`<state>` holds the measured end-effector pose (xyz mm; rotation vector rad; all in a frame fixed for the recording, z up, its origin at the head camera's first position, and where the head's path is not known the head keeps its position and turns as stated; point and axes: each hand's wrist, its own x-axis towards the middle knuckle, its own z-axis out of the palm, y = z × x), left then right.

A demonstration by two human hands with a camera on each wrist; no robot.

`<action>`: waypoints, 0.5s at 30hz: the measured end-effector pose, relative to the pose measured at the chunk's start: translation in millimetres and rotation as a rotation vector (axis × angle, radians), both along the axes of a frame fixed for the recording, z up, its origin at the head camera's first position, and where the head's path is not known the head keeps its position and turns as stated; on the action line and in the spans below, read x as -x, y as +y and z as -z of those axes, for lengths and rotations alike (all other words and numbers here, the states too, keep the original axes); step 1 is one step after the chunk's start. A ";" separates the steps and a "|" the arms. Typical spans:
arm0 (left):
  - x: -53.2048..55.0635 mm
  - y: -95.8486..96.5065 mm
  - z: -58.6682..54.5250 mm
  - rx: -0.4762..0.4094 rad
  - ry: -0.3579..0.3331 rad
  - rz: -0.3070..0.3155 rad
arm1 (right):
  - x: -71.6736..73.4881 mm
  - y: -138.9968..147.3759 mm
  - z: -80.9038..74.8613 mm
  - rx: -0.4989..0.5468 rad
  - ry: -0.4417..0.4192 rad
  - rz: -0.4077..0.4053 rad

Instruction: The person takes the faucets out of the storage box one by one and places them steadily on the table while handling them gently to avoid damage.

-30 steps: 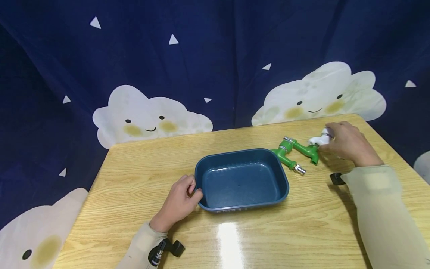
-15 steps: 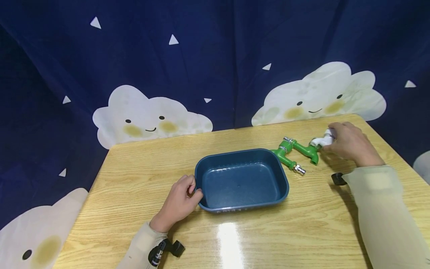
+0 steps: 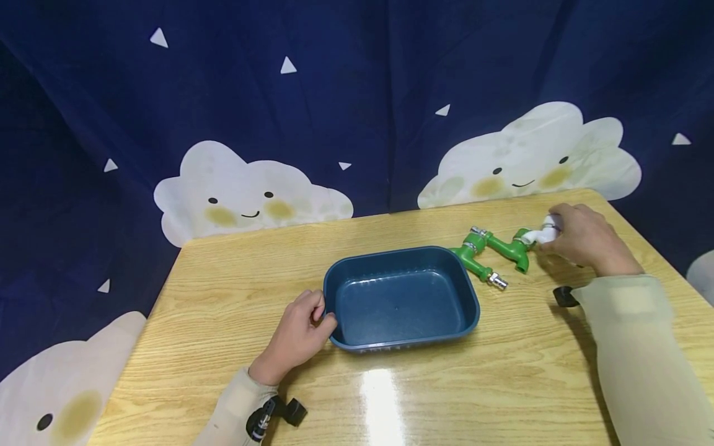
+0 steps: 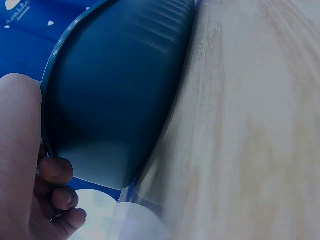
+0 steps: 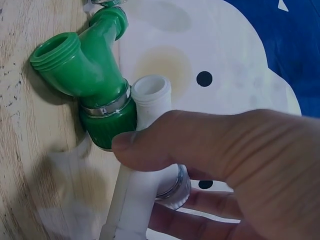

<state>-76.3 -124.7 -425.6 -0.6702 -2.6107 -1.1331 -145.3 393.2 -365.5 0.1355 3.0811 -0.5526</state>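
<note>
My left hand (image 3: 297, 334) pinches the left rim of a dark blue plastic basin (image 3: 397, 308), thumb on the inside. In the left wrist view, curled fingertips (image 4: 56, 170) lie against the basin's outer wall (image 4: 110, 95). At the far right, my right hand (image 3: 591, 238) grips a white plastic faucet (image 3: 542, 235) around its body. Seen from the right wrist, the thumb presses on the white faucet (image 5: 137, 197) with fingers behind it. Right beside it lies a green faucet (image 5: 87, 70) with a threaded mouth; whether they touch is unclear.
Between basin and right hand, two green faucets (image 3: 474, 251) with metal fittings lie on the wooden table (image 3: 240, 272). One reaches close to the basin's right rim. A dark blue curtain (image 3: 357, 93) with cloud prints hangs behind the table's back edge.
My right hand has drawn the white faucet slightly to the right, away from over the green faucet, uncovering more of it. The left hand and basin have stayed in place.
</note>
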 end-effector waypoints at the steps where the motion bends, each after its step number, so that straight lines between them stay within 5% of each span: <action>1: -0.1 0.0 -0.1 0.001 0.000 -0.001 | 0.1 0.5 0.2 0.001 -0.003 0.000; 15: -0.7 0.5 -1.7 0.000 -0.001 -0.001 | 0.4 6.4 1.6 0.013 -0.092 -0.010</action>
